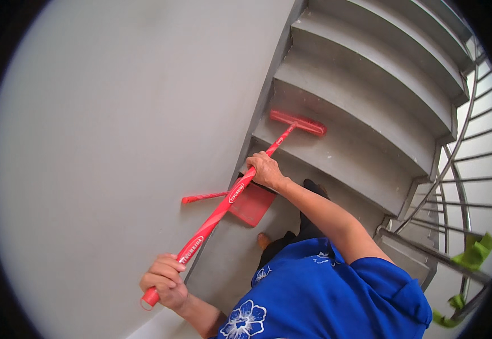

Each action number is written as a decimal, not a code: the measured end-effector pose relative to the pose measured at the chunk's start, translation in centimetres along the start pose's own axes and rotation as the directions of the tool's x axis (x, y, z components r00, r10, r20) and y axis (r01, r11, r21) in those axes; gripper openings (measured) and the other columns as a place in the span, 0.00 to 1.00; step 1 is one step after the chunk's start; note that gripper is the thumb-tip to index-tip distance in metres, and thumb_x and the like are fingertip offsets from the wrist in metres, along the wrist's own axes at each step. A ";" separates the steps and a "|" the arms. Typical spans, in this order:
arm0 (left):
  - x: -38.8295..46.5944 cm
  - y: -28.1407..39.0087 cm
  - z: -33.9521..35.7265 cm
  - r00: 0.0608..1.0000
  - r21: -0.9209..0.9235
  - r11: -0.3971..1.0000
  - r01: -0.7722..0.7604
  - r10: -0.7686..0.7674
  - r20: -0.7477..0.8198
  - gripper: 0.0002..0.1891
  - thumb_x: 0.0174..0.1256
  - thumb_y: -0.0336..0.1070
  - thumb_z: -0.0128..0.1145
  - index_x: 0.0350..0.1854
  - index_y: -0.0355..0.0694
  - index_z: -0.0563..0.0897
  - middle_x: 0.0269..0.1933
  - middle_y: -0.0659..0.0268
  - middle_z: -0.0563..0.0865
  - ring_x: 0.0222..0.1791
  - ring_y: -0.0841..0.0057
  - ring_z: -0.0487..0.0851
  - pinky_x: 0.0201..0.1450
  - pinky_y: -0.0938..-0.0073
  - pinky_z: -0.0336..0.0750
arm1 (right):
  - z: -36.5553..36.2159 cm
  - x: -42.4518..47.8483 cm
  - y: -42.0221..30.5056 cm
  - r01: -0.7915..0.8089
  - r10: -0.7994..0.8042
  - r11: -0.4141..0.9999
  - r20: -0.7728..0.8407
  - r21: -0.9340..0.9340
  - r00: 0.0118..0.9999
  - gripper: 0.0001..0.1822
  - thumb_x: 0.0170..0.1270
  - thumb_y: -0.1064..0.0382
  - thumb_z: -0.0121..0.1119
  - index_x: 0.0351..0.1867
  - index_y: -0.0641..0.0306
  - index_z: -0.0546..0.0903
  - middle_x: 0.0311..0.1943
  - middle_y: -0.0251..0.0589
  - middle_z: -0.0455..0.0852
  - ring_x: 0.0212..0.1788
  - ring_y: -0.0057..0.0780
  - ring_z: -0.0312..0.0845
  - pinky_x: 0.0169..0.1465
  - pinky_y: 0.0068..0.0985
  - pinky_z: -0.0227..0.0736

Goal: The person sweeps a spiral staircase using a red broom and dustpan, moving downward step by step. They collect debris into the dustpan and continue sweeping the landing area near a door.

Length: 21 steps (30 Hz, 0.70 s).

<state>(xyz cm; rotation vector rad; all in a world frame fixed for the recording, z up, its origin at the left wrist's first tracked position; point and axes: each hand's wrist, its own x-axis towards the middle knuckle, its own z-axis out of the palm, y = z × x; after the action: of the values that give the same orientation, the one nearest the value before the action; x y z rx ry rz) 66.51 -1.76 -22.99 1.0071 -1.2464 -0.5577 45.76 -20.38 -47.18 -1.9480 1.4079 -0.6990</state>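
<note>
A red broom handle (218, 214) runs slantwise across the view. My left hand (165, 282) is closed around it near its top end, at the lower left. Farther down the shaft, my right hand (265, 169) grips it, with the fingers wrapped over the top. The red broom head (299, 122) rests on a grey stair tread, near the wall side and close to the riser behind it. Below my right hand, a red dustpan (252, 205) lies on the grey floor beside the wall, its short red handle (203, 197) pointing left and partly crossed by the broom shaft.
Curved grey stairs (356, 84) rise toward the upper right. A plain pale wall (114, 106) borders them on the left. On the right stands a metal railing (458, 156) with green cloth-like strips (474, 252) tied to it. My feet are on the floor below the steps.
</note>
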 end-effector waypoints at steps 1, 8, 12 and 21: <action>-1.2 0.2 -1.6 1.000 0.024 1.000 0.012 -0.012 0.028 0.18 0.66 0.39 0.55 0.18 0.43 0.67 0.14 0.67 0.74 0.20 0.70 0.79 0.40 0.60 0.73 | 1.6 -1.1 -0.4 0.018 -0.019 1.000 -0.009 -0.009 1.000 0.09 0.49 0.60 0.65 0.29 0.61 0.81 0.32 0.41 0.81 0.45 0.44 0.75 0.48 0.39 0.75; -6.4 5.5 -14.4 0.998 0.011 1.000 0.014 -0.014 0.062 0.19 0.64 0.42 0.57 0.17 0.45 0.66 0.16 0.69 0.73 0.20 0.75 0.76 0.42 0.63 0.71 | 10.7 -7.6 -9.6 0.102 -0.104 0.995 0.163 0.016 0.981 0.10 0.50 0.59 0.65 0.31 0.61 0.82 0.35 0.44 0.83 0.46 0.46 0.76 0.48 0.41 0.75; -6.1 9.4 -17.9 0.992 -0.057 0.991 -0.124 0.125 0.029 0.19 0.69 0.46 0.48 0.20 0.43 0.67 0.15 0.68 0.70 0.15 0.74 0.70 0.32 0.64 0.68 | 10.9 -11.2 -14.2 0.105 -0.117 0.993 0.328 0.054 0.937 0.10 0.51 0.58 0.66 0.28 0.61 0.81 0.31 0.43 0.82 0.45 0.43 0.76 0.44 0.41 0.74; -3.1 4.4 -9.4 0.850 -0.575 0.770 0.276 0.084 0.520 0.16 0.65 0.45 0.54 0.23 0.41 0.70 0.17 0.67 0.72 0.15 0.74 0.71 0.28 0.67 0.70 | 4.0 -23.5 -6.3 -0.063 0.058 0.998 0.173 0.022 0.983 0.14 0.51 0.59 0.67 0.38 0.60 0.80 0.36 0.43 0.80 0.46 0.44 0.76 0.48 0.41 0.74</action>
<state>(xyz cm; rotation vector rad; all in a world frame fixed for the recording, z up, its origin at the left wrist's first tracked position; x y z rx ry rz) 73.89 5.89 -20.78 0.3339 -1.3259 -1.3111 45.83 4.32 -46.47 -1.8877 1.3391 -0.5064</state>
